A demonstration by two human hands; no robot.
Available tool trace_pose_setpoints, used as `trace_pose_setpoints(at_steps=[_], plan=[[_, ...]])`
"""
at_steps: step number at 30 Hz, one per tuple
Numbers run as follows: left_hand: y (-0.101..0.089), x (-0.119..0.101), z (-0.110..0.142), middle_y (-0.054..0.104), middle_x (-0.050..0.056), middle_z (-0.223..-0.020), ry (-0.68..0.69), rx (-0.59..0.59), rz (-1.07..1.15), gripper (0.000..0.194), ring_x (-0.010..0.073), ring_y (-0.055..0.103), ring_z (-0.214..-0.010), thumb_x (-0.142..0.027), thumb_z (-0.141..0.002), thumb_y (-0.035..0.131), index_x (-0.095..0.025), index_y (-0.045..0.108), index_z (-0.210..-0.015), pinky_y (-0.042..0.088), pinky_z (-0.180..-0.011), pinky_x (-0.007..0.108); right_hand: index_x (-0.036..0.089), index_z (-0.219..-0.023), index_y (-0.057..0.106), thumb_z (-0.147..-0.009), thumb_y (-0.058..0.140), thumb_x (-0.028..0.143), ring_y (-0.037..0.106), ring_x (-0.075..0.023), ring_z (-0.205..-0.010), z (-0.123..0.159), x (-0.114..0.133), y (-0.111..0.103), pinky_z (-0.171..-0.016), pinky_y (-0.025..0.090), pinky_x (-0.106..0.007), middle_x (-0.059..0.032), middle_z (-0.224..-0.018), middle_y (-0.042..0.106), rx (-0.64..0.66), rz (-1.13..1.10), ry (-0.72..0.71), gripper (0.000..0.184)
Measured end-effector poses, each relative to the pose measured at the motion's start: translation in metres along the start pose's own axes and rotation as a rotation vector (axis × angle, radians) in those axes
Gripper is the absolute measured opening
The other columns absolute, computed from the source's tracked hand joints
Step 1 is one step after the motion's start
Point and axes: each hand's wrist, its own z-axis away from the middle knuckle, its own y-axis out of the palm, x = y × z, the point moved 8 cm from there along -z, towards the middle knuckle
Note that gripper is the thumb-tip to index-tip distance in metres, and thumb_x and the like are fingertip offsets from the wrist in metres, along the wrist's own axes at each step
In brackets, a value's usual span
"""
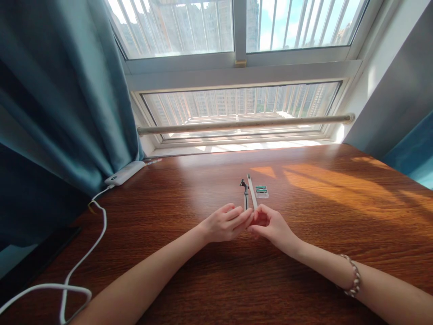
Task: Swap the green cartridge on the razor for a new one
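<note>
Head view: I find both hands over the table, fingertips together. The left hand is loosely curled and the right hand bent toward a pinch; I cannot tell whether either grasps anything. Just beyond them lie a slim dark-headed handle, a white stick with a dark tip, and, to its right, a clear case with green strips. The fingers hide the handle's near end; contact is not determinable. I judge handle and stick light and stiff, best taken mid-shaft, clear of the dark head. The case looks like thin, slick, easily cracked plastic; I would grip its side edges gently.
</note>
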Motion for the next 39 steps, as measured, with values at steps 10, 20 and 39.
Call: trace_pose_setpoints(at_steps=[10,20,39], plan=[[-0.003,-0.001,-0.004,0.047,0.010,-0.126,0.009,0.025,0.034,0.031,0.0147,0.053,-0.093,-0.020,-0.086,0.045,-0.013,0.050,-0.115,0.046,-0.076,0.029,0.022,-0.082,0.033,-0.066,0.062,0.016,0.061,-0.0127,-0.067,0.002,0.002,0.012,-0.066,0.048,-0.028,0.0048,-0.070,0.060,0.049,-0.206,-0.009,0.034],[-0.017,-0.002,-0.001,0.054,0.011,-0.120,0.037,-0.105,-0.003,0.021,0.0144,0.053,-0.092,-0.027,-0.083,0.049,-0.016,0.055,-0.100,0.047,-0.068,0.026,0.020,-0.097,0.040,-0.071,0.060,0.028,0.059,-0.0130,-0.069,0.004,0.002,0.012,-0.067,0.048,-0.030,-0.0003,-0.077,0.059,0.072,-0.518,0.130,0.034],[-0.010,0.042,0.004,0.046,0.017,-0.115,-0.777,-0.299,0.712,0.043,0.0224,0.044,-0.110,-0.035,-0.081,0.050,-0.012,0.038,-0.116,0.042,-0.089,0.039,0.020,-0.100,0.052,-0.083,0.051,0.037,0.053,-0.0112,-0.065,0.006,0.014,0.022,-0.062,0.043,-0.025,-0.0002,-0.072,0.052,0.204,-0.654,0.130,0.024]])
